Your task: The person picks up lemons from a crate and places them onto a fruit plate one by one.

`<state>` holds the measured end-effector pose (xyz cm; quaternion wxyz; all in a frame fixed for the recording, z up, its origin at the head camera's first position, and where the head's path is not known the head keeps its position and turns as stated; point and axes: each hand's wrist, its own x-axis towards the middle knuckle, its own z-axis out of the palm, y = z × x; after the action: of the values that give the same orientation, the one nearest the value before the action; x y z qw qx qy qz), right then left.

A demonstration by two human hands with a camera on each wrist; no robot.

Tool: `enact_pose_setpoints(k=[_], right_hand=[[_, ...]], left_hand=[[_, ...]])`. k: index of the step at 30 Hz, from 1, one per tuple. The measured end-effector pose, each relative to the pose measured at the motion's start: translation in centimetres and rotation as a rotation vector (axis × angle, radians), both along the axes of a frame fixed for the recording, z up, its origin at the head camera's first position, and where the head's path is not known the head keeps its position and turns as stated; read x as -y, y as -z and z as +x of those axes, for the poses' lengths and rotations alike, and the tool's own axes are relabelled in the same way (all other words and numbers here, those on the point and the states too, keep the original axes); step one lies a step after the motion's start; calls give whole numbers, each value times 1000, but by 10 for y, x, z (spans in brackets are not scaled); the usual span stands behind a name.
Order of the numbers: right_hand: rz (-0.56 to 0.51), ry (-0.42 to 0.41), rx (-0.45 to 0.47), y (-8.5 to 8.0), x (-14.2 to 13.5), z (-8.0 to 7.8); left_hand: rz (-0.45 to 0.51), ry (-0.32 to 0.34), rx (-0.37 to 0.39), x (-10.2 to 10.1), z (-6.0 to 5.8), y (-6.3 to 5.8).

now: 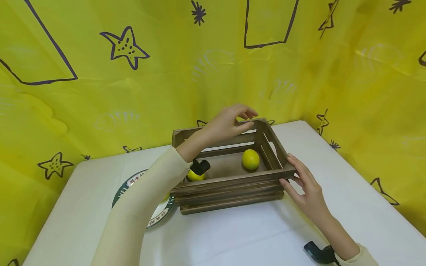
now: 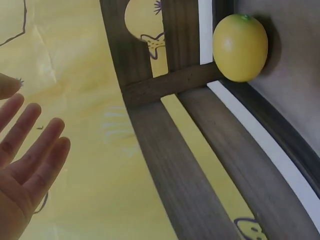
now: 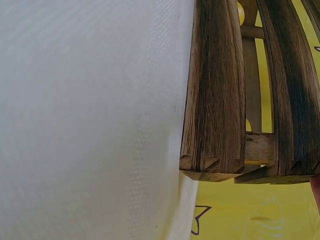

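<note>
A slatted wooden crate (image 1: 229,184) stands on the table with two round yellow fruits inside. One fruit (image 1: 250,159) lies toward the right end; the left wrist view shows a green stem spot on it. The other fruit (image 1: 196,176) is at the left end, partly hidden by the left wrist's black camera mount. Over the crate's far side is my left hand (image 1: 229,120), fingers relaxed and apart, holding nothing. My right hand (image 1: 307,195) grips the crate's near right corner, fingertips at the top rim and thumb against the front slats.
Left of the crate sits a round plate (image 1: 163,216) with a green patterned rim, largely covered by the left sleeve; a bit of yellow shows on it. A yellow cloth (image 1: 166,92) with drawn stars hangs behind the white table (image 1: 213,236).
</note>
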<state>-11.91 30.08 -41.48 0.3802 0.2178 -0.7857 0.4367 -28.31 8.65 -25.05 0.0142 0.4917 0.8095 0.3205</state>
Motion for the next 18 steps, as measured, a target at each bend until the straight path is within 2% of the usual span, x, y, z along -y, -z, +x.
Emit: enact_pose_setpoints(k=[6, 11, 18], right_hand=[[7, 11, 10, 1, -1, 1], [10, 21, -9, 2, 0, 1], [23, 30, -24, -2, 2, 1]], left_hand=[[-7, 48, 138, -17, -8, 4], [39, 108, 243, -25, -16, 10], [138, 228, 483, -27, -29, 24]])
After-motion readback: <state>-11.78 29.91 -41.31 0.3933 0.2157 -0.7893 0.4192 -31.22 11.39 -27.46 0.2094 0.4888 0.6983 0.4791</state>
